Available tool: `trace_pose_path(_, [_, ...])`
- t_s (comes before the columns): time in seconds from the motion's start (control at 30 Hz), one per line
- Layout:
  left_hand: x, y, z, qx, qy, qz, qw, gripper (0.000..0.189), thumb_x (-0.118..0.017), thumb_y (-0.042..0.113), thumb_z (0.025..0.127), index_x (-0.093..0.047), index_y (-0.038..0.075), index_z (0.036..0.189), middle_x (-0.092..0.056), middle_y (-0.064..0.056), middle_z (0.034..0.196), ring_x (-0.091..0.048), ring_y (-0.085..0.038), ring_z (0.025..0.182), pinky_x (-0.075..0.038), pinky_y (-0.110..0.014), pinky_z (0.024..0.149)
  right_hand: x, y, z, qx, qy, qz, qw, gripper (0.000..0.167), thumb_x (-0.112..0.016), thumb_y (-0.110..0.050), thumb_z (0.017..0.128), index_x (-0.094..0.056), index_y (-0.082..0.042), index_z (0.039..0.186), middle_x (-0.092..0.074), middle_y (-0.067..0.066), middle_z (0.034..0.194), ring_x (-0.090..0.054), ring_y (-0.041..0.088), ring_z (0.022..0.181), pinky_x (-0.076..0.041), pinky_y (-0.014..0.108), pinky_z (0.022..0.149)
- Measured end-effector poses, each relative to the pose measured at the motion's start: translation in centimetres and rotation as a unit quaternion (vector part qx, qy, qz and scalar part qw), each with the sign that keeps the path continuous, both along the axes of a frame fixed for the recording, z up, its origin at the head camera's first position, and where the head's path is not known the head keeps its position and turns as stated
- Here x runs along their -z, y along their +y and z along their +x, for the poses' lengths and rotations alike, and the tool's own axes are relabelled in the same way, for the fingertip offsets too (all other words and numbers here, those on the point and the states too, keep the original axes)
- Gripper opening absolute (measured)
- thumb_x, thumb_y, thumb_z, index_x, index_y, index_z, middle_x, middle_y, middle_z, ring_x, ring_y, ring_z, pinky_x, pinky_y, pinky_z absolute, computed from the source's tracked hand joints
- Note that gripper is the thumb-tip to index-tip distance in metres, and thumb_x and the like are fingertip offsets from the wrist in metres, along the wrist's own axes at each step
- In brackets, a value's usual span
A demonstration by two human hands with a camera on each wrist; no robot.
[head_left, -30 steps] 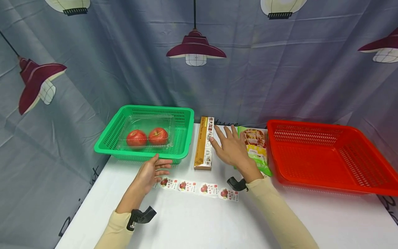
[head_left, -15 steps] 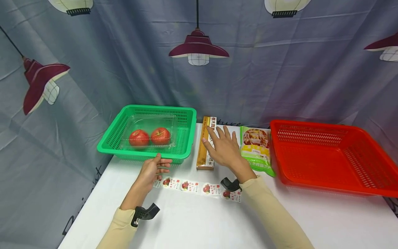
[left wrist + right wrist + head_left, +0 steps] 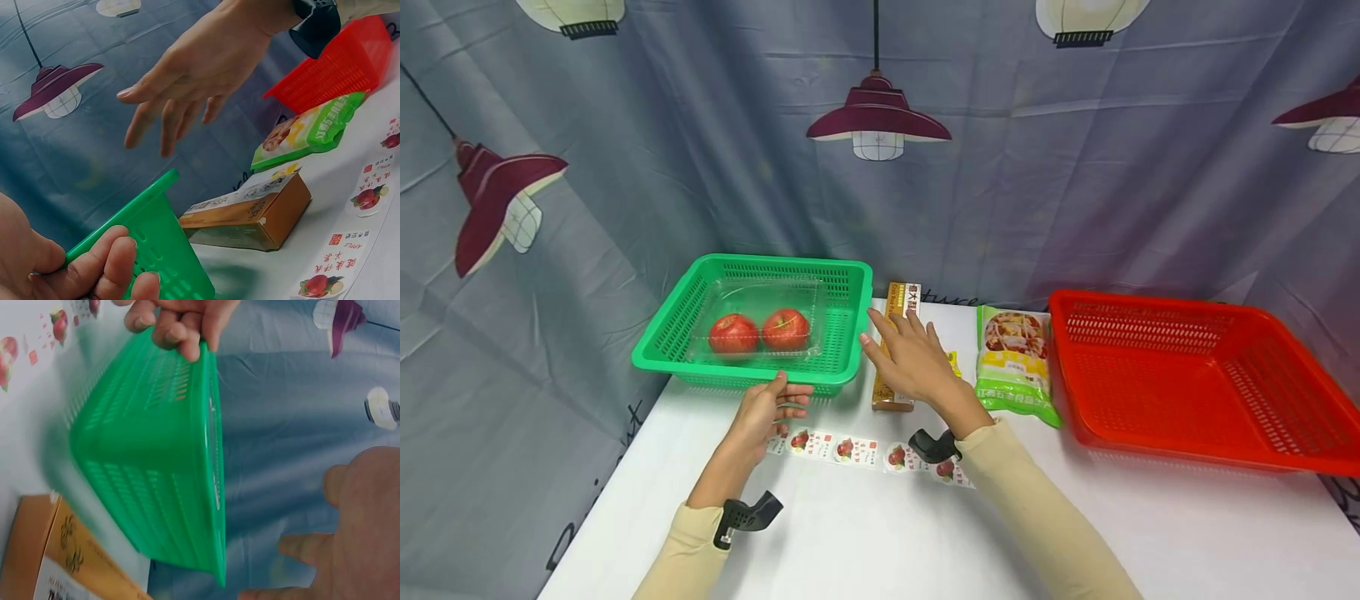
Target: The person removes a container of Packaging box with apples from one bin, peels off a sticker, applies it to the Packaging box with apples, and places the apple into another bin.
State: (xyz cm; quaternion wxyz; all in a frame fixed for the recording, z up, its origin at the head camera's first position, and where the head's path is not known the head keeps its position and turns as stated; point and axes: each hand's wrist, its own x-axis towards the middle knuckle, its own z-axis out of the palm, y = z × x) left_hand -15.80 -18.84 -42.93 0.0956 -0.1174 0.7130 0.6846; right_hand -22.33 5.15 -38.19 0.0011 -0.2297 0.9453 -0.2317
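Observation:
My left hand [image 3: 762,414] pinches the front rim of a green plastic basket [image 3: 842,367], thumb over the rim and fingers beneath. Inside the basket lies a clear plastic clamshell box [image 3: 808,300] with two red apples, one apple [image 3: 733,333] left of the other apple [image 3: 786,330]. With spread fingers and nothing held, my right hand [image 3: 913,358] hovers over a long brown and white carton [image 3: 892,397], partly covering it in the head view. The left wrist view shows that hand raised above the carton, to the right of the basket's rim.
A strip of apple stickers [image 3: 857,451] lies across the white table [image 3: 850,542]. Right of the carton are a green and yellow food bag [image 3: 1017,367] and a red basket [image 3: 1157,400]. A small yellow packet [image 3: 953,362] shows behind my right hand. A curtain [image 3: 985,192] stands behind.
My right hand has moved left, from between the food bag and carton to over the carton, toward the green basket. My left hand stays at the basket's rim.

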Motion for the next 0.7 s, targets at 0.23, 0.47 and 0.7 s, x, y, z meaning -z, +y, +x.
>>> trace_pose_path(0.23, [-0.1, 0.0, 0.1, -0.001, 0.000, 0.006, 1.0000, 0.054, -0.032, 0.037, 0.108, -0.066, -0.004, 0.117, -0.063, -0.007, 0.095, -0.060, -0.020, 0.080, -0.035, -0.030, 0.058, -0.1, -2.0, -0.3, -0.015, -0.001, -0.002, 0.9999, 0.062, -0.025, -0.057, 0.103, -0.026, -0.026, 0.157, -0.034, 0.017, 0.153, -0.012, 0.038, 0.146, -0.010, 0.061, 0.112])
trace_pose_path(0.47, [-0.2, -0.1, 0.1, 0.009, 0.003, 0.004, 0.9999, 0.056, -0.033, 0.039, 0.108, -0.065, -0.006, 0.120, -0.063, -0.007, 0.096, -0.060, -0.020, 0.081, -0.035, -0.028, 0.056, -0.4, -3.6, -0.6, -0.034, 0.004, -0.031, 0.9989, 0.061, -0.032, -0.051, 0.105, -0.027, -0.021, 0.157, -0.038, 0.017, 0.150, -0.024, 0.037, 0.143, -0.018, 0.050, 0.114])
trace_pose_path(0.7, [-0.1, -0.1, 0.1, 0.010, 0.005, 0.004, 0.9999, 0.056, -0.032, 0.039, 0.108, -0.065, -0.005, 0.119, -0.063, -0.009, 0.098, -0.060, -0.020, 0.081, -0.035, -0.029, 0.056, -0.8, -5.0, -0.7, -0.045, -0.021, -0.054, 0.9973, 0.063, -0.036, -0.053, 0.103, -0.025, -0.023, 0.157, -0.037, 0.014, 0.151, -0.036, 0.031, 0.138, -0.034, 0.050, 0.107])
